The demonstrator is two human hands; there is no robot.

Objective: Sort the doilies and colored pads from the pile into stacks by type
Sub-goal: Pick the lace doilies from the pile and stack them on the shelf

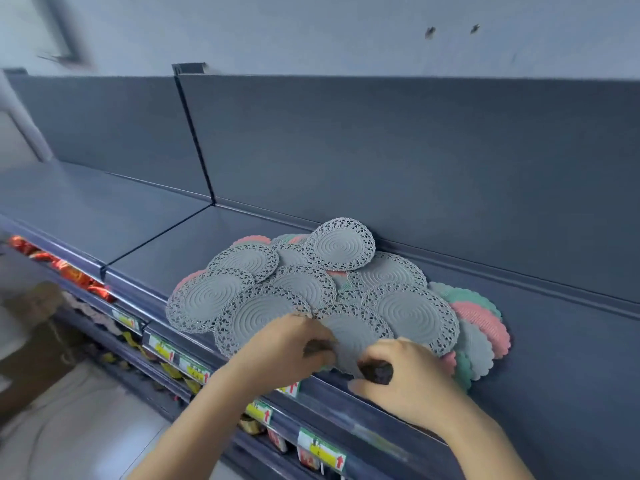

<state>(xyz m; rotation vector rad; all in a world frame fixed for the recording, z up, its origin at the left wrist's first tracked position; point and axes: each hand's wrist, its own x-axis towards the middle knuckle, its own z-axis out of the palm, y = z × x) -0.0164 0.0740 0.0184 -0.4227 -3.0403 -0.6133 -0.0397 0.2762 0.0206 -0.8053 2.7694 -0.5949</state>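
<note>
A loose pile of grey lacy doilies (341,249) lies on a dark shelf (173,237), overlapping one another. Pink pads (483,318), green pads (465,296) and plain grey scalloped pads (472,344) stick out from under the pile at its right and back. Both hands are at the pile's front edge. My left hand (287,344) and my right hand (398,368) each have curled fingers pinching the near edge of one grey doily (353,337) that lies between them.
The shelf runs left with bare surface beyond a seam (156,237), and a dark back panel (415,168) rises behind the pile. Below the front edge hang price tags (322,452) and packaged goods on lower shelves (72,271).
</note>
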